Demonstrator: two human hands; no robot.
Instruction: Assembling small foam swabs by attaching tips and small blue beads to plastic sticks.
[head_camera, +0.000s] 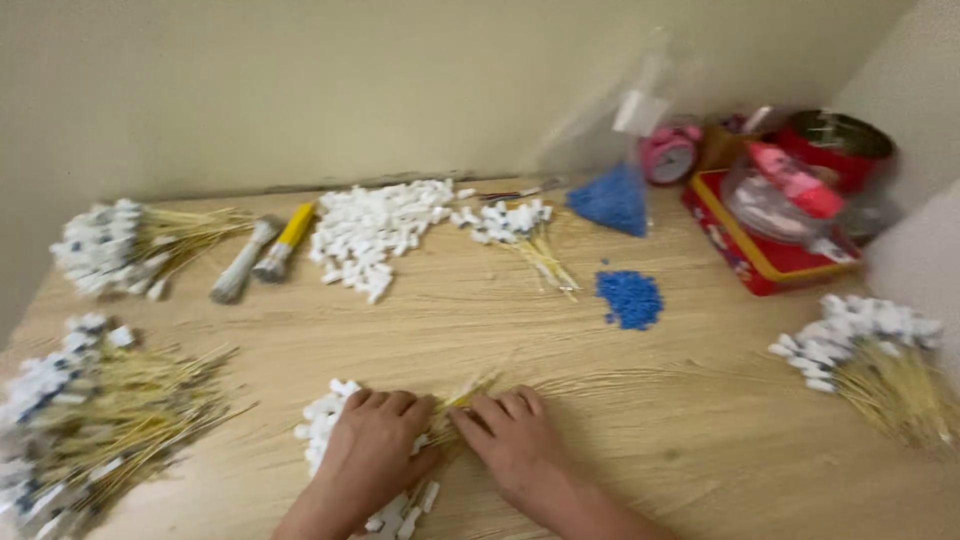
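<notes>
pale wood worktop. both hands pressed flat, fingers loosely curled, on white connectors and yellow wires at near edge; grip blurred, probably pinching. 4 finished bundles around; loose white pile and blue beads untouched.

Home piecework corner: wooden table; alarm clock; tins.

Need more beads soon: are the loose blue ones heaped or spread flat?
Spread flat: the blue beads lie in a low patch on the wooden table, apart from both hands.
</notes>
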